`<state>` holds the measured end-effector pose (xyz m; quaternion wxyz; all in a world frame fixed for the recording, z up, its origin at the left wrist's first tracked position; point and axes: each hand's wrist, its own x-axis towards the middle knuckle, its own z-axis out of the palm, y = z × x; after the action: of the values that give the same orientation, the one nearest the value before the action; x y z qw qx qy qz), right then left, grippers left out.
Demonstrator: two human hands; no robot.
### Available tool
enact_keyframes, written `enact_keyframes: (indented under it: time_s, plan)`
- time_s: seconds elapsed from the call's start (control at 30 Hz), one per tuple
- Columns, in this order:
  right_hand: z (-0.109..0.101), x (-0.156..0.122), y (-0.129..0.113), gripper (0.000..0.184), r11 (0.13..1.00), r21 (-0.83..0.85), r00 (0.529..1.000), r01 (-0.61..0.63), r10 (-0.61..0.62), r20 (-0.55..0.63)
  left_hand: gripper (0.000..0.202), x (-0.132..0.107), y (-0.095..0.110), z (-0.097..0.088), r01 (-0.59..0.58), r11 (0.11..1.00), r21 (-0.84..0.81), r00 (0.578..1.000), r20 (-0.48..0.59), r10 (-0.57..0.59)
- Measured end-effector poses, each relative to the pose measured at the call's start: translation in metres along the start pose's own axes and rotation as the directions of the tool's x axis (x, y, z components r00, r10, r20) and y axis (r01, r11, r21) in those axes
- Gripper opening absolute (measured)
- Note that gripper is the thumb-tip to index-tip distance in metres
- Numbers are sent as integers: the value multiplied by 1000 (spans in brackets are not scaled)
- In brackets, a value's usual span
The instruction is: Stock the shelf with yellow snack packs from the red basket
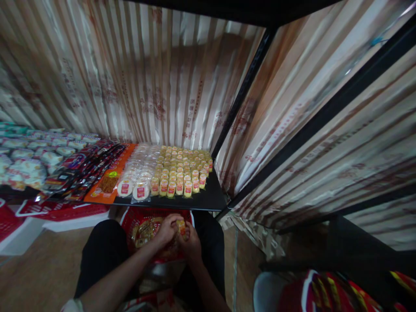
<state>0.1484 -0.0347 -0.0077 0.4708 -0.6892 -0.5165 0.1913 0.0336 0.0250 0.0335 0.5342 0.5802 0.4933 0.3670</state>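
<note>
Between my knees, over a red basket (127,219), my left hand (166,230) and my right hand (191,242) meet around a small yellow wrapped snack cake (181,227). Fingers of both hands are closed on it, and its red label shows between them. Below lie more wrapped snacks (144,232) in clear film, partly hidden by my arms. On the black shelf (208,195) just ahead stand rows of similar yellow packaged cakes (179,186), labels facing me.
Left of the cakes are round white packaged biscuits (141,190), an orange snack bag (105,186), dark packets (74,169) and many white packets (32,151). Pleated printed curtains (156,86) and black frame bars (247,82) enclose the shelf. Red packages (325,290) sit low right.
</note>
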Motion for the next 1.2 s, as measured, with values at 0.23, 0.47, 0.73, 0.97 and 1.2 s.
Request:
enact_keyframes:
  time_s: [0.23, 0.47, 0.73, 0.97, 1.2]
  plan:
    - [-19, 11, -7, 39, 1000, -14, 999, -28, 29, 27, 42, 6, 13, 18, -87, 995, 50, 996, -16, 88]
    - [-30, 25, -6, 44, 998, 23, 999, -50, 50, -19, 51, 12, 29, 39, -33, 999, -36, 999, -41, 32]
    - [-44, 45, -5, 49, 999, 13, 997, -45, 46, -61, 29, 25, 39, 58, -34, 993, 110, 995, -92, 44]
    - [-52, 65, -8, 51, 998, 5, 994, -64, 64, -90, 23, 34, 57, 63, -54, 958, 282, 985, -143, 98]
    - [-56, 87, -11, 50, 998, -9, 991, -54, 53, -124, 31, 43, 64, 71, -95, 960, 263, 984, -122, 131]
